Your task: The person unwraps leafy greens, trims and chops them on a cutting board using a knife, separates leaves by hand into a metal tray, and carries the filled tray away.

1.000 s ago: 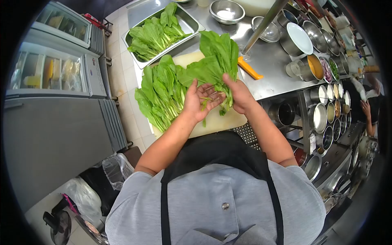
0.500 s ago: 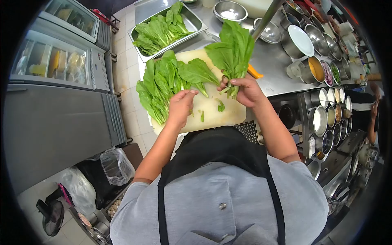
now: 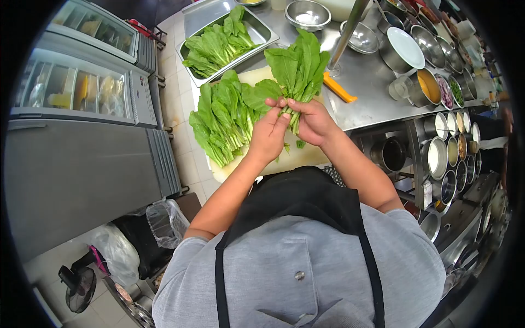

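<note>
My right hand (image 3: 313, 121) is closed around the stems of a bunch of leafy greens (image 3: 298, 65), its leaves pointing away from me. Against those stems, my left hand (image 3: 268, 132) has its fingers pinched together, touching the bunch; a single broad leaf (image 3: 261, 96) shows just beyond them. Both hands are over the pale cutting board (image 3: 310, 157). To the left, a pile of leafy greens (image 3: 221, 117) lies on the board, stems toward me. A small green scrap (image 3: 301, 144) rests below my right hand.
Beyond the board, a steel pan (image 3: 266, 37) holds more greens (image 3: 219, 46). An orange-handled knife (image 3: 339, 87) lies right of the board, near a metal post (image 3: 350, 33). Steel bowls (image 3: 308, 15) and pots of ingredients (image 3: 424, 87) line the right. A refrigerator (image 3: 82, 158) stands left.
My left hand has moved right and up to meet the stems in my right hand. The held bunch has shifted slightly left, and the view has shifted a little.
</note>
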A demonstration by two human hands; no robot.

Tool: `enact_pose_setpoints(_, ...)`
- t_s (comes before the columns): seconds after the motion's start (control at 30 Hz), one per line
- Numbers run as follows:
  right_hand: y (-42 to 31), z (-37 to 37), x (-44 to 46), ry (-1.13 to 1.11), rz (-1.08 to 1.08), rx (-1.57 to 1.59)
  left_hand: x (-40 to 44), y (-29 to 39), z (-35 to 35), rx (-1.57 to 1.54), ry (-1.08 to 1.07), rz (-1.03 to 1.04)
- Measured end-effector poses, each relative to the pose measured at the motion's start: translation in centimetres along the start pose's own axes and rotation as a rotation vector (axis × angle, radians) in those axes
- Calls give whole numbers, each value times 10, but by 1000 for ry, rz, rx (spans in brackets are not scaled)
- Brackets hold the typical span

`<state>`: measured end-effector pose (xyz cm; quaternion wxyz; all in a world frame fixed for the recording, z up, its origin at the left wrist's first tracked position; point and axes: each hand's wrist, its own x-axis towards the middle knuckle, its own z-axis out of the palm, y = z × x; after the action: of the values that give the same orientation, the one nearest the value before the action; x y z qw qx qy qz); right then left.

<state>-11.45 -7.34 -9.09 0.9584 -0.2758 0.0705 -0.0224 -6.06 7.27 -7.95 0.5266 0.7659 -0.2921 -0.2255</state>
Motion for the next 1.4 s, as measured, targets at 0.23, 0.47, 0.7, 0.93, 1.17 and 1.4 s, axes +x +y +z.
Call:
enact_pose_setpoints(0.23, -6, 2, -1, 54, -12, -101, -1, 3, -14, 135, 34, 118)
enact_pose_setpoints(0.47, -9, 7, 1, 67, 8, -150, 2, -19, -16, -227, -106, -105)
enact_pose_setpoints(0.7, 8, 13, 4, 277, -229, -924, 13, -35, -17, 240, 53, 96)
enact_pose_setpoints(0.93, 16, 23, 46, 129, -264, -1386, 14, -20, -64, -859, -131, -715)
enact_pose_setpoints(1.17, -69, -34, 228, 285, -207, -1909, -50, -29, -147, -1171, 57, -373)
enact_pose_setpoints(1.4, -74, 11, 326, 176, 132, -2193, -135, -125, -196, -1281, 818, -447)
